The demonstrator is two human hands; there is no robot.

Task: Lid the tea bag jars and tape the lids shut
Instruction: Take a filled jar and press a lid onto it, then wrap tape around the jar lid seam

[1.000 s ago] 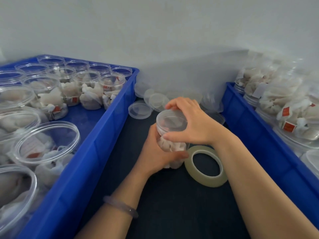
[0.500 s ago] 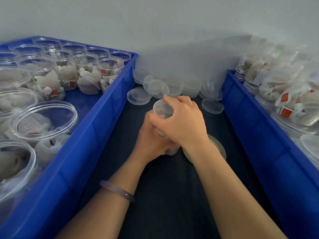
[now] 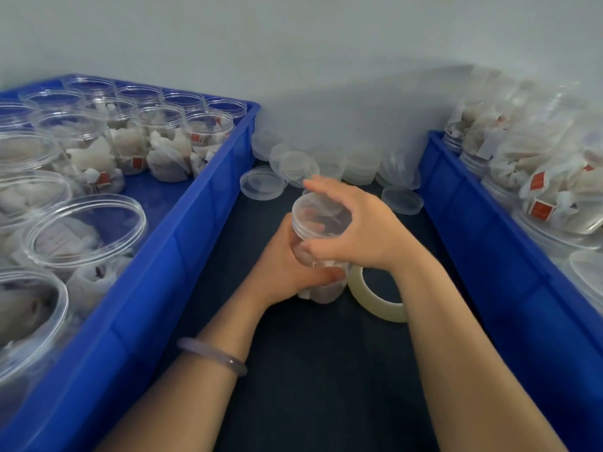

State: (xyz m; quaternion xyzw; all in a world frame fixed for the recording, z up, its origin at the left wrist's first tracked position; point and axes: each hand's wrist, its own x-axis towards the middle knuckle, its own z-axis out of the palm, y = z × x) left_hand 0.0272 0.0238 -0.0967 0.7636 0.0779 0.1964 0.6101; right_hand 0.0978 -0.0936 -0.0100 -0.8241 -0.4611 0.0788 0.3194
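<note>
we've got the left hand (image 3: 287, 265) gripping the upright jar (image 3: 321, 288), right hand (image 3: 365, 230) curled round its lid (image 3: 318, 212), tape roll (image 3: 368, 298) flat on the mat (image 3: 310, 370) just right of it, under that wrist

Plain pale grey wall (image 3: 293, 40) fills the upper field and meets a dark work surface (image 3: 310, 380) running toward the viewer, flanked by a blue left crate (image 3: 156, 272) and a blue right crate (image 3: 509, 265). Light is soft and even, with a faint shadow low on the wall at right.
</note>
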